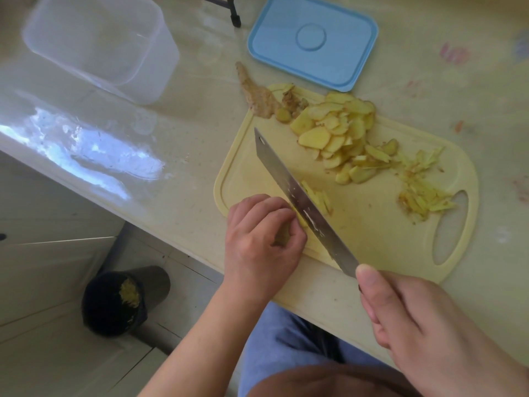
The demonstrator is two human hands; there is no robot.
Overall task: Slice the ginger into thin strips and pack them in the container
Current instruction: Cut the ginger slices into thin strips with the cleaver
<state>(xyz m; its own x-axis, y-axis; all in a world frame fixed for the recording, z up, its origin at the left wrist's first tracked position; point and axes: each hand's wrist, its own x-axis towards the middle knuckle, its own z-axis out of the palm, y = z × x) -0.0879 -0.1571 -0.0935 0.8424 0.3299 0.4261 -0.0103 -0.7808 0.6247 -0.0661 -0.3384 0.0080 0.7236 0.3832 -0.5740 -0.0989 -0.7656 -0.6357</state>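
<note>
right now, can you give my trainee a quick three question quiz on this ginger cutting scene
1. True or false: the clear plastic container already holds ginger strips.
2. Which of the hands grips the steel cleaver knife? A. left hand B. right hand C. neither
3. Fill in: the pile of flat yellow ginger slices lies on the pale yellow plastic ______.

Key
1. False; it looks empty, and the cut ginger strips lie near the handle hole of the pale yellow plastic cutting board.
2. B; the right hand holds the knife, while the left hand steadies the ginger piece being cut.
3. cutting board
</note>
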